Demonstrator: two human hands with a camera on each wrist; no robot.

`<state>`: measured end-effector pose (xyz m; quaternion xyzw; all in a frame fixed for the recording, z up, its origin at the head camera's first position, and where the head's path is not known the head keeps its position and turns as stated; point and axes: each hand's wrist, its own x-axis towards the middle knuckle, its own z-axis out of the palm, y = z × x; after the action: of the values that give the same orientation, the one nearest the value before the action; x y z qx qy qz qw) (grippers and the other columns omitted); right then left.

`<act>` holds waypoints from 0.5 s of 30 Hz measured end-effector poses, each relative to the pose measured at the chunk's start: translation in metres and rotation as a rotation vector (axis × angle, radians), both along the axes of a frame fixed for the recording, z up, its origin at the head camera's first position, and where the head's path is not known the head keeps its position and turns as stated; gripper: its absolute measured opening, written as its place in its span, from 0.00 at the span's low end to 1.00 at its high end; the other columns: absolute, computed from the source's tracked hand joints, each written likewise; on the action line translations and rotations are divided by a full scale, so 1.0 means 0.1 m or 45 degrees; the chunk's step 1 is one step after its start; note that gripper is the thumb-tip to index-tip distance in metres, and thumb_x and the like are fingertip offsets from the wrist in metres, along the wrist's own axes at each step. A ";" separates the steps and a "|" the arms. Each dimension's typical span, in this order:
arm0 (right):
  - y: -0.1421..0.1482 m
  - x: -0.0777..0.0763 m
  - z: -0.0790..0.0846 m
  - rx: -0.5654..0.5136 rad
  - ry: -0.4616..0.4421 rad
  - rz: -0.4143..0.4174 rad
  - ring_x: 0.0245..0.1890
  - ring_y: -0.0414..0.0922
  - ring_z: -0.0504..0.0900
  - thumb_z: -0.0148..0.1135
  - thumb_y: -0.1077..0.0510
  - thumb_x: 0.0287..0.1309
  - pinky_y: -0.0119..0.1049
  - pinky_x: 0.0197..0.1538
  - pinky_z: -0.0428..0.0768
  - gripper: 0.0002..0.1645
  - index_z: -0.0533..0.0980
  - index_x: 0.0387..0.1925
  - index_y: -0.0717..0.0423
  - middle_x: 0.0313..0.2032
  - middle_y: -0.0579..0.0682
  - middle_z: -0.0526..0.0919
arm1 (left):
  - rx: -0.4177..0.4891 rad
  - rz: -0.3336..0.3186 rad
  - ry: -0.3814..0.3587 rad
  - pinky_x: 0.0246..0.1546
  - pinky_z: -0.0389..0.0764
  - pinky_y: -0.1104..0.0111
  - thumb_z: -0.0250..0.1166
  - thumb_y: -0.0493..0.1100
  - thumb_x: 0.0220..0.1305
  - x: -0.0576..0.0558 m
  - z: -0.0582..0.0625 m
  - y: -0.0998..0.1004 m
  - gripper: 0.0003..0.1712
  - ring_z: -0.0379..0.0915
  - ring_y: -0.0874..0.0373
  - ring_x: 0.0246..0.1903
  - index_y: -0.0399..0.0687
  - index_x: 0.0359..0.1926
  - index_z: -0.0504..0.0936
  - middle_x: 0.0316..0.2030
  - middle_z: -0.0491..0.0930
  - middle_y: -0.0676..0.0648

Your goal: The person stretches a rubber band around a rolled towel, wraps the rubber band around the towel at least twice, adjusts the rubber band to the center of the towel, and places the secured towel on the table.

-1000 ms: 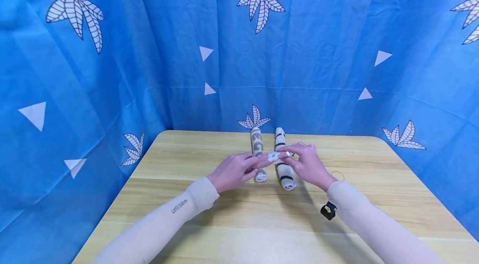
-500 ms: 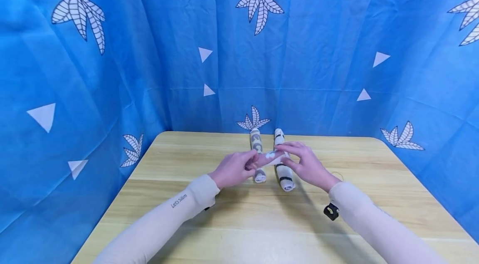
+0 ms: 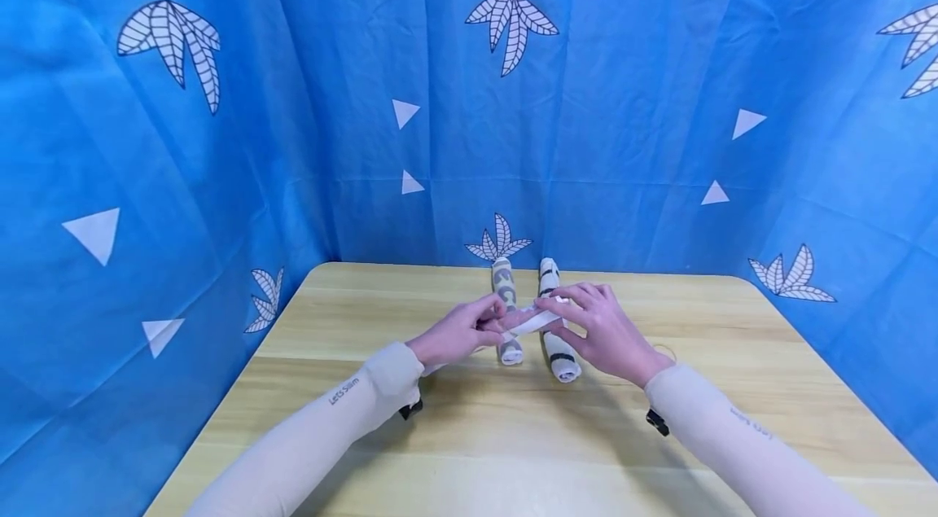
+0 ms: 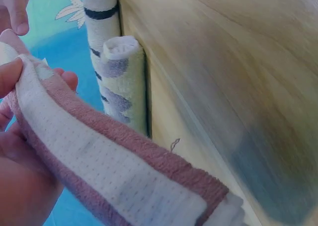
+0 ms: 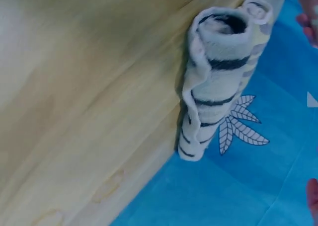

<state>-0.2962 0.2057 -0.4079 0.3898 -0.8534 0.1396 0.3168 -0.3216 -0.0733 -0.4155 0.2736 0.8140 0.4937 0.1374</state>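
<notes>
A narrow folded mauve towel (image 4: pixel 149 141) with a pale dotted band stretches between both hands. My left hand (image 3: pixel 458 331) grips it, the thumb pressing on the pale band in the left wrist view. At the towel's other end, my right hand (image 3: pixel 608 330) pinches it between fingers and thumb; the contact is partly hidden. Under the hands lie two rolled towels side by side: a cream one with grey patches (image 3: pixel 504 281) on the left, and a white one with black stripes (image 5: pixel 218 82) on the right.
The wooden table (image 3: pixel 469 444) bears everything. A thin yellowish ring (image 3: pixel 665 350), perhaps a rubber band, lies right of the right wrist. A blue patterned curtain (image 3: pixel 469 134) hangs behind and at both sides.
The folded towel has turned between the hands: its flower-patterned face showed before, and a white strip faces up now. The hands shift slightly; the rolled towels stay put.
</notes>
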 end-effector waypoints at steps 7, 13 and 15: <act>0.00 -0.01 0.02 0.002 0.062 -0.045 0.53 0.50 0.78 0.77 0.58 0.52 0.51 0.50 0.69 0.31 0.80 0.59 0.40 0.52 0.51 0.84 | -0.068 0.004 0.153 0.39 0.77 0.64 0.68 0.45 0.67 0.03 0.00 0.05 0.15 0.75 0.55 0.39 0.65 0.49 0.73 0.40 0.78 0.51; -0.01 -0.02 -0.01 -0.025 0.066 -0.076 0.49 0.50 0.79 0.77 0.59 0.51 0.50 0.47 0.67 0.29 0.82 0.56 0.43 0.46 0.50 0.85 | -0.425 -0.009 0.808 0.48 0.83 0.64 0.70 0.44 0.64 0.10 -0.03 0.09 0.26 0.82 0.60 0.44 0.67 0.60 0.75 0.50 0.84 0.55; -0.01 -0.02 -0.02 -0.032 0.077 -0.089 0.47 0.49 0.79 0.78 0.60 0.49 0.50 0.46 0.66 0.28 0.82 0.55 0.43 0.43 0.50 0.86 | -0.464 -0.035 0.939 0.49 0.84 0.64 0.69 0.43 0.66 0.11 -0.04 0.09 0.26 0.83 0.59 0.46 0.65 0.63 0.75 0.53 0.84 0.53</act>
<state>-0.2984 0.2049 -0.4098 0.3597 -0.8547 0.1275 0.3519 -0.3109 -0.0644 -0.4198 0.4142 0.8790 0.2085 -0.1108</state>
